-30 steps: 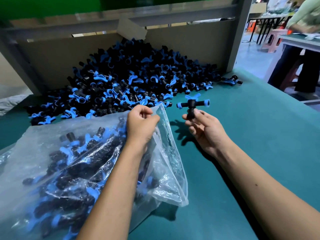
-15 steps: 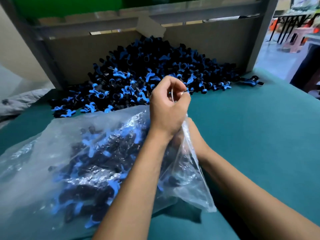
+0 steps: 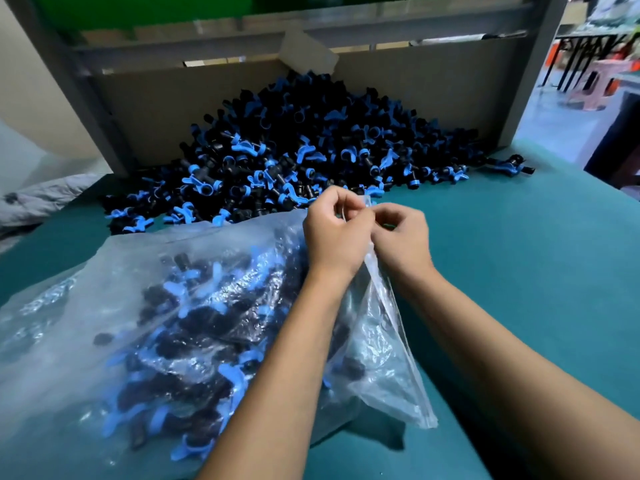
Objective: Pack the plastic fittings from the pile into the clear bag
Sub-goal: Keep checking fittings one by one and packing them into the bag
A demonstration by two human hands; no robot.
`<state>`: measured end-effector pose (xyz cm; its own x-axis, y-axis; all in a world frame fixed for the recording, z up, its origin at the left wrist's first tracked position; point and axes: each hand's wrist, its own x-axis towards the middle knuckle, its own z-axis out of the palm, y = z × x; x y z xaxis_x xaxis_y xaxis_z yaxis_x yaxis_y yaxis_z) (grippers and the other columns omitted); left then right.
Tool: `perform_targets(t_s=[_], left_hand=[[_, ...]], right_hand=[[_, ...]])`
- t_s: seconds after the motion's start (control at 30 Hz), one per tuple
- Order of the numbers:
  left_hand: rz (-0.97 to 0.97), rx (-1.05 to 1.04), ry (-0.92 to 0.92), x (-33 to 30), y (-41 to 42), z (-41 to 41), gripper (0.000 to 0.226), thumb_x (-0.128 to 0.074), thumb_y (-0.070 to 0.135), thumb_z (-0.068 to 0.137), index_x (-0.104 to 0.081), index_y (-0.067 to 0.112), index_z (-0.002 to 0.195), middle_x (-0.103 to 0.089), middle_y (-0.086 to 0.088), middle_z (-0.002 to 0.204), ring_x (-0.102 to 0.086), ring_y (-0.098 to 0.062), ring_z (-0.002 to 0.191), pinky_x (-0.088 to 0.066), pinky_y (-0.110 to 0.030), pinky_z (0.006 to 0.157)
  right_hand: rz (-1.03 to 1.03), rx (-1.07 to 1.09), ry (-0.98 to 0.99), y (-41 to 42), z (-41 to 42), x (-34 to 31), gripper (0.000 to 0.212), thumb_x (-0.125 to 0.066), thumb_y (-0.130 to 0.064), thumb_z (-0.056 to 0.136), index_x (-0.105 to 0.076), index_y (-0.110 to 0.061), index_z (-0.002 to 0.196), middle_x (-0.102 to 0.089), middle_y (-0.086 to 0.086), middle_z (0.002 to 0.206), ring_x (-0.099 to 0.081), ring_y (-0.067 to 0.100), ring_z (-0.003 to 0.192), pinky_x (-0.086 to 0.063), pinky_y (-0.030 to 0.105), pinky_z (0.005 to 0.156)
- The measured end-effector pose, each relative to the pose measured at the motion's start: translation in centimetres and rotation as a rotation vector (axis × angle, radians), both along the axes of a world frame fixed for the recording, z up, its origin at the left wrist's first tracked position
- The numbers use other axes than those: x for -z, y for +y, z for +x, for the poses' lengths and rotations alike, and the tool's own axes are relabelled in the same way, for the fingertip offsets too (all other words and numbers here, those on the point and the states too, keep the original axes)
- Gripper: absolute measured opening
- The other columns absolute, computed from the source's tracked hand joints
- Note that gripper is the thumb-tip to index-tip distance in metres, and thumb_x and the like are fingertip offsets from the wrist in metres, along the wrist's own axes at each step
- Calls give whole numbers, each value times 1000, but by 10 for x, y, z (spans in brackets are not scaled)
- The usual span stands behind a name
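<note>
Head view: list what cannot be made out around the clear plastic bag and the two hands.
- Clear plastic bag: its left and bottom parts are cut off by the frame edges.
- Black-and-blue fittings in the bag: blurred by the crinkled film, uncountable.
- Left hand and right hand: both pinch the bag's mouth; the curled fingers hide whether it is sealed.
- Pile of black-and-blue plastic fittings: single pieces too small to count.

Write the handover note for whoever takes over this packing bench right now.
Left hand and right hand both pinch the top edge of the clear bag at its mouth.
The bag lies on the green table, already holding many black-and-blue fittings.
The pile sits behind it against the cardboard backboard, still large; a few strays lie at its right end.
Done: part of the fittings bagged.
Left: pack the remaining pile.
</note>
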<state>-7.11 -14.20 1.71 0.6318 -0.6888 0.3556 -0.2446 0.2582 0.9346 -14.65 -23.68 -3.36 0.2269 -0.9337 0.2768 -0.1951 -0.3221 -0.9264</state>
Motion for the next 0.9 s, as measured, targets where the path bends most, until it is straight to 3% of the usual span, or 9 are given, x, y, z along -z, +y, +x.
perform_targets(t_s=[0.1,0.23,0.33,0.43,0.57,0.67,0.77,0.83,0.9], left_hand=[[246,27,-6,22,-3,6,18,-64,-1,76,-62,17,71,-60,4,65,-56,-19,64,-52,-34,65],[401,26,-125,39,-3,10,12,-62,8,74,-64,20,72,-57,13,52,-56,-9,53,-44,-20,50],[418,20,-170,40,-5,9,10,-61,11,72,-64,21,72,-56,15,51,-48,-3,47,-34,-14,44],[427,25,-165,40,-5,10,10,-62,11,72,-64,22,73,-56,16,51,-48,-3,47,-37,-21,49],[420,33,-160,41,-4,11,11,-62,10,74,-65,21,74,-55,15,52,-54,-8,49,-40,-17,47],[421,34,-159,40,-3,10,13,-62,9,75,-65,21,74,-55,15,53,-46,-1,44,-36,-10,42],[435,46,-161,40,-3,11,15,-60,7,79,-65,21,76,-59,10,61,-51,-8,52,-41,-18,50],[443,61,-147,40,-4,11,20,-57,5,82,-64,22,78,-59,6,62,-51,-15,55,-41,-23,54],[437,73,-129,42,-5,13,23,-57,4,85,-65,25,79,-58,4,60,-50,-17,55,-41,-25,55]], right_hand=[[-145,234,122,-9,-4,-10,20,-58,-12,83,-74,-21,92,-73,-4,89,-69,20,91,-52,29,84],[-267,48,743,-33,0,-10,61,-57,-3,84,-50,-24,141,-46,13,140,-39,37,130,-41,41,104],[-252,-145,912,-42,3,-8,75,-49,-2,87,-32,-33,154,-20,5,164,-17,33,147,-33,50,114],[-302,-154,824,-43,2,-2,63,-48,-4,92,-42,-29,150,-38,6,153,-36,36,135,-38,45,108],[-303,-12,699,-40,-12,0,34,-69,-18,89,-62,-14,122,-54,12,120,-49,36,113,-40,37,100],[-248,35,669,-37,-27,-5,22,-78,-23,84,-68,-16,102,-56,3,94,-56,30,100,-41,31,80],[-239,74,625,-31,-41,-7,17,-79,-17,81,-63,-20,81,-59,-6,77,-62,22,83,-37,27,66],[-207,119,484,-24,-51,-4,17,-77,-16,82,-61,-20,79,-60,-12,71,-62,13,73,-39,23,63],[-70,114,157,-16,-58,-2,11,-75,-19,87,-65,-15,84,-67,-5,72,-66,16,69,-50,26,66]])
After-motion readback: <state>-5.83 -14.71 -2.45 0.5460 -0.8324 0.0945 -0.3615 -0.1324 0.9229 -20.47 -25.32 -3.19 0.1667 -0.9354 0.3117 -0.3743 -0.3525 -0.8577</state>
